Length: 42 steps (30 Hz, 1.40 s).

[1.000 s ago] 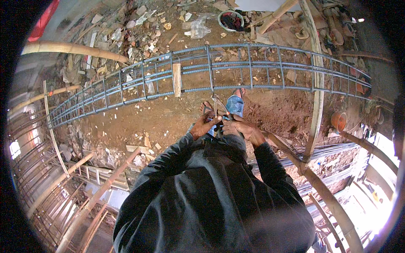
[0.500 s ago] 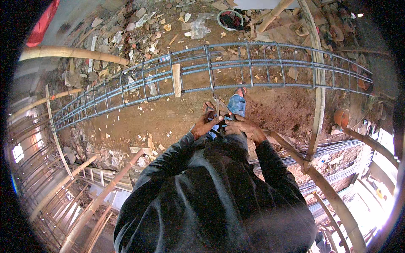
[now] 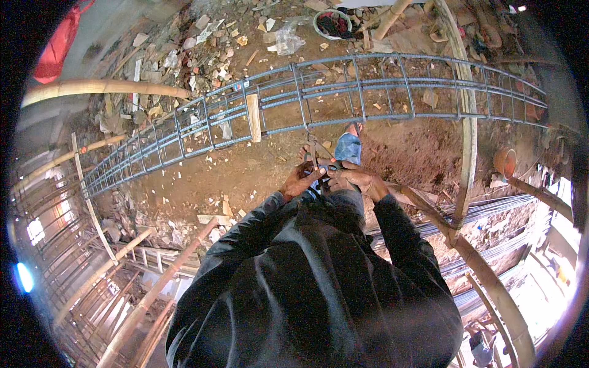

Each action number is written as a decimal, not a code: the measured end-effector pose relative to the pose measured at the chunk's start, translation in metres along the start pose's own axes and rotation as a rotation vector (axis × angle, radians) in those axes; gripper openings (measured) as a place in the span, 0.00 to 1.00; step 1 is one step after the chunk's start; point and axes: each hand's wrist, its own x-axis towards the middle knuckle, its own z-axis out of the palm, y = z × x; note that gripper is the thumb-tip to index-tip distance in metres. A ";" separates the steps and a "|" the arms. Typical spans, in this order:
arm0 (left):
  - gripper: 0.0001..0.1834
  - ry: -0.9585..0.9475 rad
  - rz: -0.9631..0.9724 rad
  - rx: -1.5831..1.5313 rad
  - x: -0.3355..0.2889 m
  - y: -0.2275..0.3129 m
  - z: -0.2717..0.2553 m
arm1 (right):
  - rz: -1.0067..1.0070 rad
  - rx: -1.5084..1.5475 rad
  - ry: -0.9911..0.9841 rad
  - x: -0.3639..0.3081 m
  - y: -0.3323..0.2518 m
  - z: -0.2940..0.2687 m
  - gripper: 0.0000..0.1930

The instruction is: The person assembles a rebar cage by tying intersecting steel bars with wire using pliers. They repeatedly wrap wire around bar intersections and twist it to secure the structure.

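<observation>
My two hands are close together in front of my waist. My left hand (image 3: 299, 182) has its fingers curled at the lower end of a slim, dark metal tool (image 3: 311, 147) with two legs, like pincers. The tool's upper end reaches towards the near bar of a long rebar cage (image 3: 343, 118). My right hand (image 3: 357, 178) is bent inward beside the left, its fingers closed near some dark and blue material at my waist; what they hold is hidden. A wooden strip (image 3: 254, 118) stands against the cage, left of the hands.
Bamboo poles (image 3: 491, 300) and an upright timber (image 3: 468, 147) stand on the right, near bundled steel rods (image 3: 491, 214). An orange bucket (image 3: 505, 163) is beyond them. Rubble (image 3: 202, 49) and a round tub (image 3: 332, 24) lie past the cage. More bamboo (image 3: 156, 291) crosses the left.
My right hand has drawn in closer to the left, its fingers more bunched. The metal tool stands more upright, its legs nearer together. The view has shifted slightly.
</observation>
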 end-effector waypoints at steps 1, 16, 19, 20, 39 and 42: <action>0.41 -0.031 -0.011 -0.031 -0.001 0.002 0.000 | -0.047 -0.007 -0.061 -0.001 -0.001 0.000 0.33; 0.38 -0.085 0.032 -0.083 0.019 -0.026 0.001 | -0.097 -0.119 -0.133 0.009 -0.006 -0.008 0.47; 0.38 -0.087 0.030 -0.066 0.018 -0.020 0.001 | -0.112 -0.069 -0.144 0.009 -0.004 -0.010 0.47; 0.38 -0.087 0.027 -0.073 0.016 -0.018 0.002 | -0.123 -0.058 -0.148 0.011 -0.002 -0.011 0.47; 0.30 -0.082 0.059 -0.136 0.015 -0.005 0.008 | -0.145 0.070 -0.198 0.037 0.008 -0.018 0.54; 0.31 -0.064 0.073 -0.143 0.013 0.000 0.010 | -0.131 -0.013 -0.162 0.040 0.011 -0.017 0.52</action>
